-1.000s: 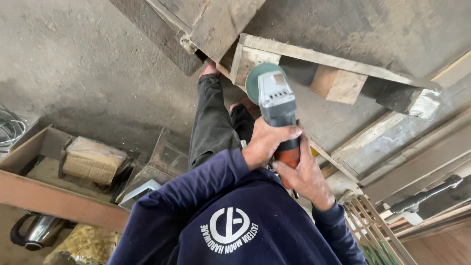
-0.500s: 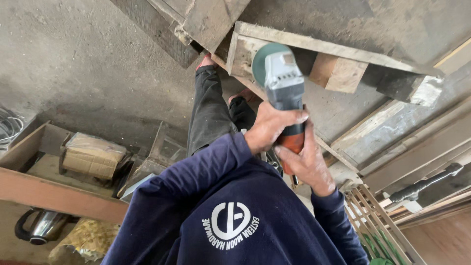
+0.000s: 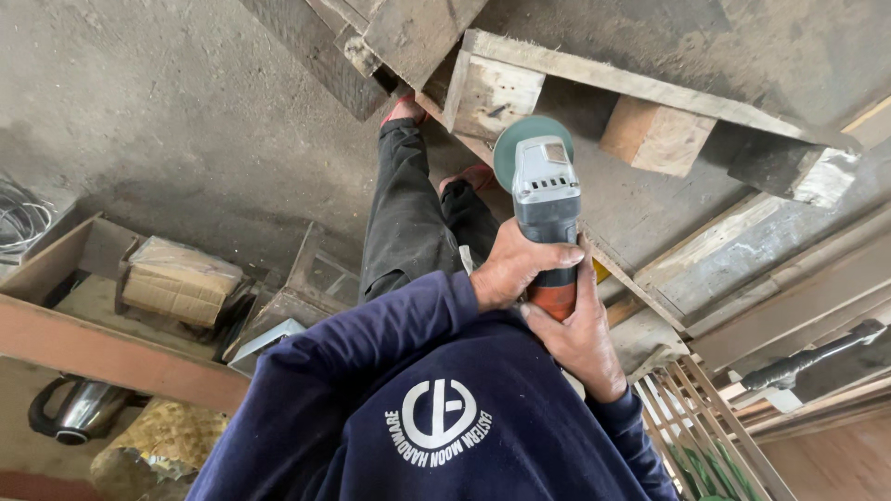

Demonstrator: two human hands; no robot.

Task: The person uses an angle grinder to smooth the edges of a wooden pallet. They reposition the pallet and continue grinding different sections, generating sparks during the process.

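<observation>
We hold an angle grinder (image 3: 543,209) out in front of our chest, its grey head and green-backed disc (image 3: 520,148) pointing away from us toward the wooden pallet (image 3: 640,88) on the floor. The disc sits just beside one pale pallet block (image 3: 492,97); whether it touches the wood we cannot tell. Both hands share the tool, which keeps its weight steady and the disc well away from our body. Our left hand (image 3: 515,269) wraps over the dark body from the left, its grip closed tight around it. Our right hand (image 3: 580,334) comes up from below and closes around the orange rear of the handle, thumb along the side.

Our dark trousers (image 3: 408,218) and red footwear (image 3: 404,109) stand close to the pallet's edge, near the disc's line. A second pallet block (image 3: 654,134) lies to the right of the disc, and a darker, paint-marked one (image 3: 794,172) further right. Grey planks (image 3: 752,269) run beyond these. Lower right, a slatted wooden frame (image 3: 705,417) and a dark tool handle (image 3: 812,357) crowd the floor. To the left lie a cardboard box (image 3: 176,278), a wooden tray (image 3: 102,348), a metal kettle (image 3: 79,408) and coiled wire (image 3: 19,218).
</observation>
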